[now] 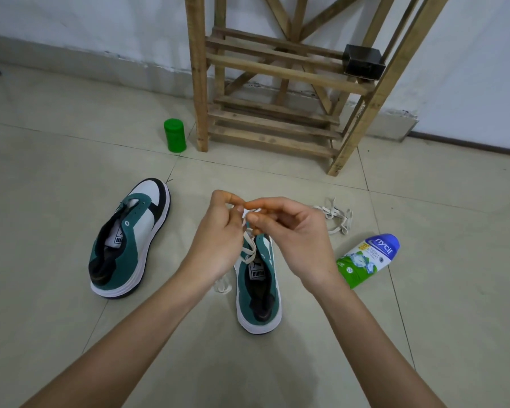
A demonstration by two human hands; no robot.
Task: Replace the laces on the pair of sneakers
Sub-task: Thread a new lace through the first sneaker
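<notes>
Your left hand [218, 240] and right hand [292, 240] both pinch the flat cream fabric lace [248, 245] just above the green-and-white suede sneaker [243, 293] beneath them; limp and light, it likely threads best gripped near its end.

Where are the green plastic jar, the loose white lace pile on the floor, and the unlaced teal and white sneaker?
green plastic jar [175, 135]: head view, middle of its side wall.
loose white lace pile [328, 212]: head view, tangled centre strands.
unlaced teal and white sneaker [130, 248]: head view, teal suede side panel.
</notes>
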